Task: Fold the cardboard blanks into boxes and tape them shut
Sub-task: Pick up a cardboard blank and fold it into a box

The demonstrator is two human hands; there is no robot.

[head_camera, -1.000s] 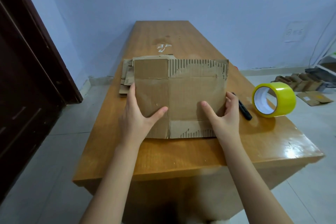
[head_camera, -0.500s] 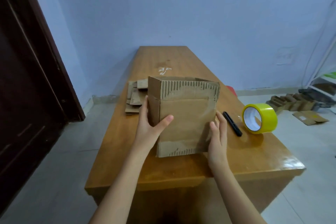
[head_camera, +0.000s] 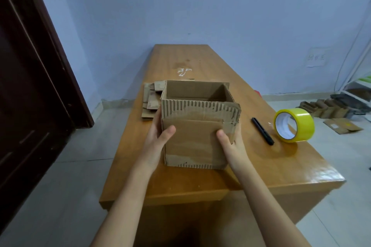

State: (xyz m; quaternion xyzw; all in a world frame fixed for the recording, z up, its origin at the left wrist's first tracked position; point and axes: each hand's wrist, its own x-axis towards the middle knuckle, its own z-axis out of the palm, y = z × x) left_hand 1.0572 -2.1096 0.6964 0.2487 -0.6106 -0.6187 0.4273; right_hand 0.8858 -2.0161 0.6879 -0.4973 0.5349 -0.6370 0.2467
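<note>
A brown cardboard box [head_camera: 195, 140] stands squared up on the wooden table [head_camera: 271, 168], its top flaps up and the inside showing. My left hand [head_camera: 158, 136] grips its left side with the thumb on the front face. My right hand [head_camera: 230, 140] grips its right side the same way, thumb on the front. Behind the box on the left lies a stack of flat cardboard blanks [head_camera: 150, 100], partly hidden by the box. A yellow roll of tape [head_camera: 294, 124] stands on its edge to the right.
A black pen-like tool [head_camera: 262, 130] lies between the box and the tape. A dark door [head_camera: 30, 78] is at the left. More flattened cardboard [head_camera: 329, 106] lies on the floor at the right, near a white rack [head_camera: 359, 86].
The flat blank has been opened into a square tube standing upright. Both hands moved from its lower edge to its sides. The view rose and pulled back.
</note>
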